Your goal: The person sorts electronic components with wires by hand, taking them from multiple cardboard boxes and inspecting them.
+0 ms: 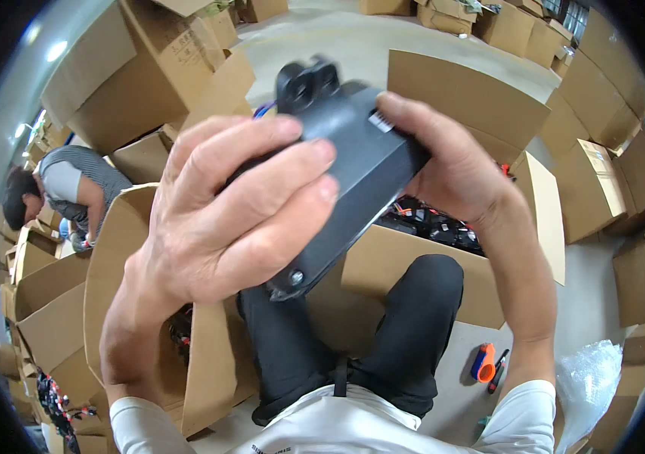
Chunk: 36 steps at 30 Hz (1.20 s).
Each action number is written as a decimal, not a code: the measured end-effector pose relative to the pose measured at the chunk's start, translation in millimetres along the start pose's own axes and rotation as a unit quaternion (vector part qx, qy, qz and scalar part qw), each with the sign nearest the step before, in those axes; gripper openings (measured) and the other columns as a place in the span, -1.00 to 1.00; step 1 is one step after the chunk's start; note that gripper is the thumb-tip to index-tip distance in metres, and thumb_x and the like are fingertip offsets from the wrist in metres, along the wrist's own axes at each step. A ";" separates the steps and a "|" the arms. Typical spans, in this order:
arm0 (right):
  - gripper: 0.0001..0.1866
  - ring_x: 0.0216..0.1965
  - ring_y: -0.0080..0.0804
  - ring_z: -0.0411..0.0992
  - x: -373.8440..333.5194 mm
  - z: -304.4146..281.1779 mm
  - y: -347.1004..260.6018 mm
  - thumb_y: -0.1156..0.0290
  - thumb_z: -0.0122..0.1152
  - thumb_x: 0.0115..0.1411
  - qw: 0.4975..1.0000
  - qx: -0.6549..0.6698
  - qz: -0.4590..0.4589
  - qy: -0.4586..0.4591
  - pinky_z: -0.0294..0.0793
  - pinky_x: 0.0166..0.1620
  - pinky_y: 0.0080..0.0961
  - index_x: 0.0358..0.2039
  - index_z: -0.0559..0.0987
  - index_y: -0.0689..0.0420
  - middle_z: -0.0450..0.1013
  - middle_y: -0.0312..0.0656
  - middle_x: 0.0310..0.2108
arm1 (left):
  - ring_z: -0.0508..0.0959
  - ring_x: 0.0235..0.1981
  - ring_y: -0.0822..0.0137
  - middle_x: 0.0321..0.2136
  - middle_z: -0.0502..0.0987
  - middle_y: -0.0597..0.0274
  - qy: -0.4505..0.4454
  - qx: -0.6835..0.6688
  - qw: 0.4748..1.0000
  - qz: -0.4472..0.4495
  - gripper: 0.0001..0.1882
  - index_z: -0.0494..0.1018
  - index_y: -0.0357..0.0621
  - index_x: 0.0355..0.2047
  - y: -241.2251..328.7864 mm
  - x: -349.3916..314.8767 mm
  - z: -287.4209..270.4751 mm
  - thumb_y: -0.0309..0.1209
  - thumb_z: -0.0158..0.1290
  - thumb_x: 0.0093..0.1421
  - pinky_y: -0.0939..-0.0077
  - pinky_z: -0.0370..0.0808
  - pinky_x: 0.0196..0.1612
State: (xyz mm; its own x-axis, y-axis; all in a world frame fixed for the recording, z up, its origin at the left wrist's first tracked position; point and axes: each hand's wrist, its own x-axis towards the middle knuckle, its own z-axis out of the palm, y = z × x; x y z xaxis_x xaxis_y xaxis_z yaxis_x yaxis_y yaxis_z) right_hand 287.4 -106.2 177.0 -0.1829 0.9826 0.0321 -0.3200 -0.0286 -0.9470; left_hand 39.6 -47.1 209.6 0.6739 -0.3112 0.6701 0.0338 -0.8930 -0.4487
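A black plastic housing (368, 163) is held up in front of me, tilted, above an open carton. Two round, hollow lugs stick out at its top end, and a screw sits near its lower end. My left hand (235, 200) lies across its left side with the fingers bent over the front face. At the upper right, my right hand (455, 155) grips it, the thumb resting near a small white label and the other fingers hidden behind. A bit of blue wire (263, 110) shows behind the housing, by my left fingers.
The open carton (413, 261) beyond my knees holds black parts with coloured wires (436, 225). Another open carton (217, 363) stands by my left leg. On the floor at right lie an orange-and-blue object (483, 363), a slim dark tool (499, 371) and clear plastic wrap (591, 378). A person (84, 178) bends over boxes at left.
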 end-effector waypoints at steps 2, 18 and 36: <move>-0.53 -0.43 -0.47 0.57 -3.3 -16.6 -4.9 0.02 0.14 0.29 0.994 -0.004 -0.090 0.060 0.67 -0.46 -0.45 -0.08 0.52 0.23 0.54 -0.21 -0.32 | 0.52 -0.02 -0.10 -0.04 0.52 -0.16 -0.009 0.012 0.998 0.059 -0.54 0.42 -0.27 -0.07 -11.2 7.2 17.6 -0.50 0.26 -0.01 0.09 0.51 -0.01; -0.61 -0.09 -0.43 0.51 -121.0 -276.5 85.3 0.12 0.25 0.24 0.915 -0.046 0.183 0.357 0.48 0.05 -0.28 -0.07 0.55 0.15 0.55 -0.25 -0.13 | 0.40 0.13 -0.13 0.17 0.31 -0.18 -0.245 -0.246 0.892 -0.290 -0.44 0.43 -0.23 0.01 51.3 -121.2 191.7 -0.56 0.28 -0.07 0.09 0.38 0.15; -0.47 -0.51 -0.47 0.30 -79.2 -299.3 236.6 -0.10 0.16 0.24 0.778 -0.379 0.499 0.052 0.33 -0.45 -0.42 -0.29 0.49 0.22 0.38 -0.25 -0.50 | 0.57 -0.10 0.12 -0.07 0.44 0.00 -0.290 -0.198 0.889 -0.295 -0.71 0.46 -0.20 -0.17 39.5 -150.2 183.6 -0.42 0.06 0.07 0.30 0.57 -0.13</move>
State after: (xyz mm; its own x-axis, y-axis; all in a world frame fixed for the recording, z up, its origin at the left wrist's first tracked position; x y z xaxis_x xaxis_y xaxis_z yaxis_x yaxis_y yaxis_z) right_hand 504.4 -136.0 -145.3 0.0998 0.5509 -0.8286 0.5803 -0.7087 -0.4013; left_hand 75.2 24.0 -17.4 0.8958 0.3667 0.2513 0.3226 -0.9251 0.2001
